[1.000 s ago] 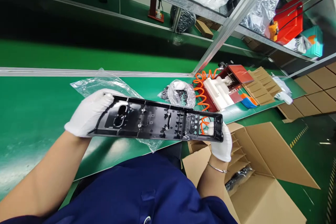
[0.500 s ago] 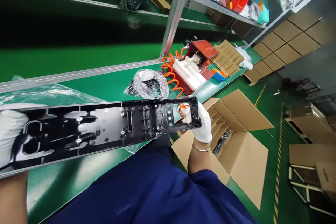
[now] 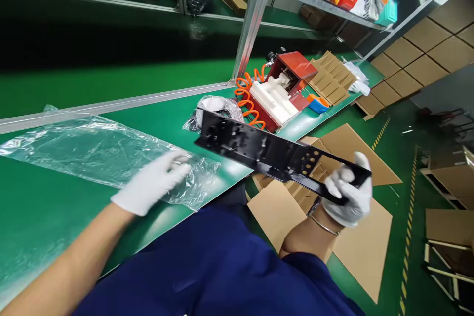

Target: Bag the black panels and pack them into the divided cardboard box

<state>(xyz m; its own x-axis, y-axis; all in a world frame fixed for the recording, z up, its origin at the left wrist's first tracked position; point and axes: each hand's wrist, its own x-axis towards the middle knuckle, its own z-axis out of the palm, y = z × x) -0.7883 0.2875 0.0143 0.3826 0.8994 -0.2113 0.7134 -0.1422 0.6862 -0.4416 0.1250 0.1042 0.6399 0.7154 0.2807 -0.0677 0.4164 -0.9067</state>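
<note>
My right hand [image 3: 350, 195], in a white glove, grips one end of a long black plastic housing [image 3: 255, 143] by its frame-like opening. The housing is tilted, its far end hanging over the bench near a bag of small black parts [image 3: 215, 108]. On the green bench, a clear plastic bag [image 3: 99, 143] lies flat. My left hand [image 3: 159, 177], also gloved, is at the right end of this bag with its fingers bent together on the film. The fingertips are partly blurred.
A red and white bench machine [image 3: 274, 98] with a coiled orange hose [image 3: 246, 98] stands on the bench [image 3: 37, 197]. Beside it are an orange and blue tape roll [image 3: 317, 103] and cardboard dividers [image 3: 331, 79]. An open carton [image 3: 365, 247] sits below the bench edge.
My left hand has let go of the housing and moved onto the plastic bag. My right hand has carried the housing right, swinging it away from the bag and tilting it.
</note>
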